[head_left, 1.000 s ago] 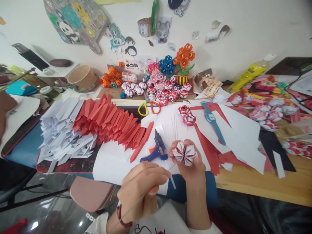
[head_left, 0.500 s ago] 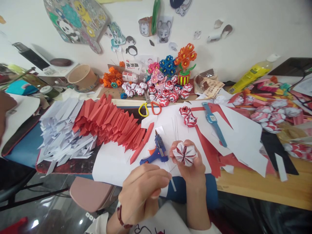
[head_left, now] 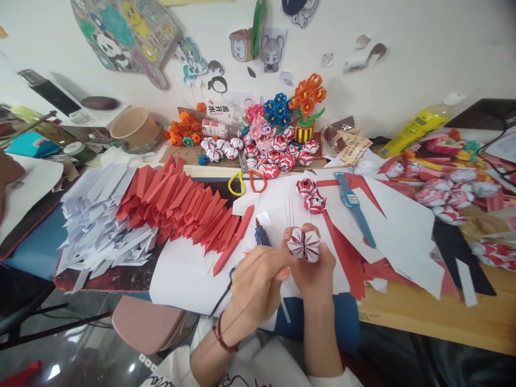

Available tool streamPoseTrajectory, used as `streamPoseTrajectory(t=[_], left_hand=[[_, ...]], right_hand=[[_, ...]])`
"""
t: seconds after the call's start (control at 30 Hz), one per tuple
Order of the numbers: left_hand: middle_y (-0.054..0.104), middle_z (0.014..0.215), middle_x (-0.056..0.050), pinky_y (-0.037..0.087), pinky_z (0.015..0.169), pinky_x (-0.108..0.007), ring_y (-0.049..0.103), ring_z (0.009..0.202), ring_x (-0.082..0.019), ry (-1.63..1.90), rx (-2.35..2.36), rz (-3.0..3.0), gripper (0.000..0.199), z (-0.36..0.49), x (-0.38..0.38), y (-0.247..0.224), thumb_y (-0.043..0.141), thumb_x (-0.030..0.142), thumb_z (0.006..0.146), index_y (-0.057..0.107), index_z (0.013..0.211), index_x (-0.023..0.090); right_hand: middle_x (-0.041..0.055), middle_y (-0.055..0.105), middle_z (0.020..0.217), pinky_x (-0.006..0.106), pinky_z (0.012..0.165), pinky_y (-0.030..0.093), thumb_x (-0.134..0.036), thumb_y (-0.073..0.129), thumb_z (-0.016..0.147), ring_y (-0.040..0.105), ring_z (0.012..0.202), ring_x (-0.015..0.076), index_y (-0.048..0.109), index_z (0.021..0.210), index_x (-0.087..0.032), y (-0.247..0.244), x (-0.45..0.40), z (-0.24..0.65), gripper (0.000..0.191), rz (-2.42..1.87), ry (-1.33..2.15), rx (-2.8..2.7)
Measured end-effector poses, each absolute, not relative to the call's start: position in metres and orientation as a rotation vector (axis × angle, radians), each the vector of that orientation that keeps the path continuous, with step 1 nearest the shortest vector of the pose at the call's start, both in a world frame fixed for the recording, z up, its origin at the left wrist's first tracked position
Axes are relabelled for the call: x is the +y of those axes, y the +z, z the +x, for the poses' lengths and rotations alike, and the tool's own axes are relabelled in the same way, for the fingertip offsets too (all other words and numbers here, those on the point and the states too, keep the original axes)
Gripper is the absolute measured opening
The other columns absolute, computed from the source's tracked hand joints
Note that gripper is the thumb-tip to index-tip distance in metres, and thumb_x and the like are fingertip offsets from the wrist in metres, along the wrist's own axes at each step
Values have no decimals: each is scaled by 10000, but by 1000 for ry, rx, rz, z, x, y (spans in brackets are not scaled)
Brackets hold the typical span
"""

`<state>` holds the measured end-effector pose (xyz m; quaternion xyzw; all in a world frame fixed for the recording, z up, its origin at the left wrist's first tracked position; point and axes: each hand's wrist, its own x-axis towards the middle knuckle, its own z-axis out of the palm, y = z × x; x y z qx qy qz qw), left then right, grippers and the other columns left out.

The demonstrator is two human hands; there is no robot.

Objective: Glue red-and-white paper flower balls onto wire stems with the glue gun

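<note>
A red-and-white folded paper flower [head_left: 303, 245] is held in my right hand [head_left: 314, 269], its pleated white side facing me. My left hand [head_left: 260, 282] is pinched closed beside the flower, its fingertips close to the lower left edge. A thin wire runs back from those fingers across the wrist. Behind my left hand lies a blue glue gun [head_left: 261, 233], mostly hidden by it. Several thin wires [head_left: 289, 208] rest on the white paper just beyond the flower. Two finished red-and-white paper flowers [head_left: 311, 195] sit past them.
To the left are heaps of folded red paper strips [head_left: 177, 201] and white paper strips [head_left: 100, 215]. Scissors [head_left: 246, 183] lie at the back, before a row of paper flowers. A blue watch [head_left: 355, 207] rests on paper scraps. Another person's hand [head_left: 8, 174] is at far left.
My left hand has moved up and to the right, closer to the flower, and now covers much of the glue gun. The flower stays in my right hand, almost in place.
</note>
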<state>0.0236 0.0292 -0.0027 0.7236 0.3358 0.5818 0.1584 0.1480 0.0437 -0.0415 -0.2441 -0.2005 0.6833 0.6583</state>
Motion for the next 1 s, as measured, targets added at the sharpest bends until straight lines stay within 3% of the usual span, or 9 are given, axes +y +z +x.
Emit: streamPoseTrajectory(t=[0.67, 1.0], left_hand=[[755, 878, -52, 604, 720, -284, 725, 825, -155, 1682, 1070, 2046, 235, 32, 29, -12, 418, 242, 1098, 643, 1103, 172], [739, 864, -105, 604, 739, -298, 695, 829, -171, 1674, 952, 2178, 230, 31, 35, -7, 433, 172, 1079, 643, 1031, 92]], right_hand=[[22, 667, 869, 248, 566, 428, -564, 683, 858, 531, 626, 142, 657, 972, -294, -43, 44, 147, 294, -566, 1569, -417], [19, 654, 869, 259, 615, 445, -564, 666, 876, 542, 663, 141, 645, 972, -294, -48, 43, 146, 287, -628, 1535, -449]])
